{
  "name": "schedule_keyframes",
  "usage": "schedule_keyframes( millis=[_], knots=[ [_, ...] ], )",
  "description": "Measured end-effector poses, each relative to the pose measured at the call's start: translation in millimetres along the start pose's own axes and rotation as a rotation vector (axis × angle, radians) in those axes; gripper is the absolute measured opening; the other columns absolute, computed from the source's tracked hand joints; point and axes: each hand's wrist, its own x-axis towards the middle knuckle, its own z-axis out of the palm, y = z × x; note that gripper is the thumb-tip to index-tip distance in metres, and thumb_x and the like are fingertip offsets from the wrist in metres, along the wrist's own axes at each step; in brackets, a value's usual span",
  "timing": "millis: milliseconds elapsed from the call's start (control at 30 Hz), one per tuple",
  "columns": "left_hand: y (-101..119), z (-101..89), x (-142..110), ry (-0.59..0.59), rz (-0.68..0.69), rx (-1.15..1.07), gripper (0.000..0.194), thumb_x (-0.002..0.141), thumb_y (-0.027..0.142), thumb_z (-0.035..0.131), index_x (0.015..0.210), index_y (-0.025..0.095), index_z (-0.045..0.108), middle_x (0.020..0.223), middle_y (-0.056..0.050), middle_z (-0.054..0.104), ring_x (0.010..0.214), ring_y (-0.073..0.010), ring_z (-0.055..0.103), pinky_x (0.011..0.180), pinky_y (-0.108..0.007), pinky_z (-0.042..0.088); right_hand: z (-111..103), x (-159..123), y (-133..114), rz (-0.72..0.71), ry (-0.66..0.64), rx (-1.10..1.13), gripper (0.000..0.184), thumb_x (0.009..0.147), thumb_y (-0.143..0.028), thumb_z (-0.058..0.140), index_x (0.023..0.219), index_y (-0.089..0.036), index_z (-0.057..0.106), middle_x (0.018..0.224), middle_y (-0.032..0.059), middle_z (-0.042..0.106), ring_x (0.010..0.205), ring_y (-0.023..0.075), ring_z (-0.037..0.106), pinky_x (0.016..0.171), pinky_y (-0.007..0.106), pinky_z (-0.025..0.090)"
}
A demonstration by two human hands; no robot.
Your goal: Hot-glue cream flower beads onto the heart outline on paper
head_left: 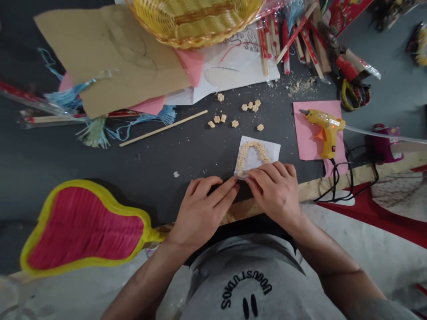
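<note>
Left hand: the person's bare left hand (202,209) lay at the near edge of the dark grey tabletop (156,166), its fingers stretched toward the paper's near left corner; whether they gripped that corner or only touched it, I cannot tell.
Right hand: the bare right hand (278,189) was curled over the paper's near edge, thumb and fingertips drawn close together; what, if anything, they pinched was hidden.
White paper: a small white square sheet (274,152) lay slightly turned in front of both hands, its near side partly covered by the right one.
Beaded outline: a curved row of cream, knobbly little pieces (242,161) stood on that sheet, arching away from the person.
Loose pieces: several small cream flower-shaped pieces (217,119) were scattered beyond the sheet, near a thin pale wooden stick (163,128).
Glue gun: a yellow hot-glue gun (330,131) rested on a pink paper sheet (304,144) to the right.
Fan shape: a red panel with a yellow border (86,226) lay left of the left hand.
Basket: a yellow woven basket (193,41) stood at the far side.
</note>
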Motion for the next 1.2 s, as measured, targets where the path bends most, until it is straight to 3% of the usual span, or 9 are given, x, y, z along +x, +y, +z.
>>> schedule_keyframes(
  millis=[267,900,1200],
  knots=[
    [-1.4,2.5,-1.9,-0.007,0.004,0.001,0.029,0.1,0.016,0.047,0.12,0.019,0.068,0.125,-0.004,0.072,0.101,-0.0245,0.06,0.085,-0.042,0.044,10.5,-4.4,1.6,0.026,0.019,0.041,0.02,0.097,-0.039,0.062,0.089,-0.022,0.07,0.08,0.0003,0.073,0.08,0.0179,0.06,0.073,0.036,0.032],
    [-1.7,3.3,-2.9,-0.048,-0.014,-0.018,0.037,0.095,0.01,0.049,0.125,0.023,0.067,0.123,-0.005,0.072,0.101,-0.0261,0.062,0.083,-0.046,0.048,11.7,-0.8,4.2,0.031,0.004,0.057,0.014,0.097,-0.028,0.059,0.088,-0.024,0.07,0.08,-0.0008,0.072,0.078,0.0161,0.06,0.073,0.035,0.032],
    [-0.4,3.7,-2.5,-0.024,-0.014,-0.001,0.033,0.096,0.012,0.05,0.121,0.022,0.068,0.121,-0.005,0.073,0.099,-0.0259,0.062,0.084,-0.044,0.046,11.4,-3.4,5.3,0.041,-0.005,0.083,0.016,0.098,-0.034,0.059,0.097,-0.021,0.069,0.085,0.0021,0.073,0.082,0.0175,0.063,0.074,0.034,0.034]
  ],
)
